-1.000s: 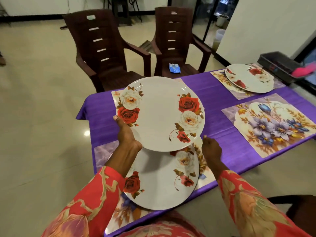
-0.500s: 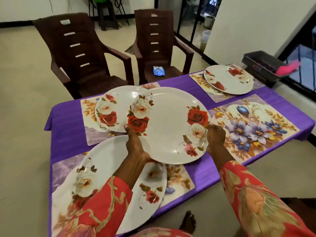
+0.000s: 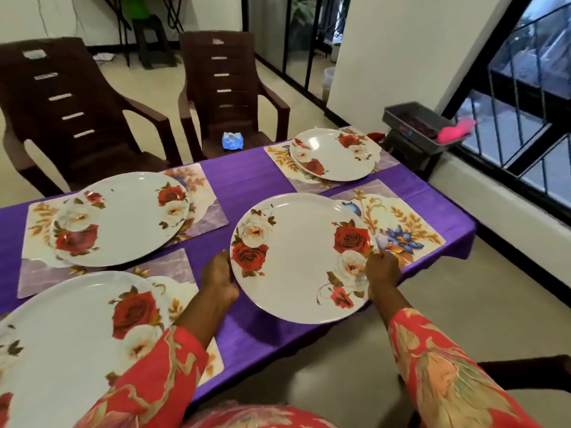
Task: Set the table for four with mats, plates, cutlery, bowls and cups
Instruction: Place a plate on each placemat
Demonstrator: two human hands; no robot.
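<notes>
I hold a white plate with red and white roses (image 3: 296, 257) by its rim, my left hand (image 3: 217, 279) on its left edge and my right hand (image 3: 381, 271) on its right edge. It hangs over the near right edge of the purple-clothed table (image 3: 247, 180), partly over a floral mat (image 3: 401, 223). Three like plates lie on mats: far left (image 3: 120, 217), far right (image 3: 335, 154) and near left (image 3: 71, 341).
Two brown plastic chairs (image 3: 71, 118) (image 3: 228, 94) stand behind the table, the right one with a small blue packet (image 3: 231, 140) on its seat. A dark tray (image 3: 417, 122) with a pink thing sits on the window ledge at right.
The held plate has moved right, from above the near left mat to the near right mat. My right hand has taken hold of its right rim.
</notes>
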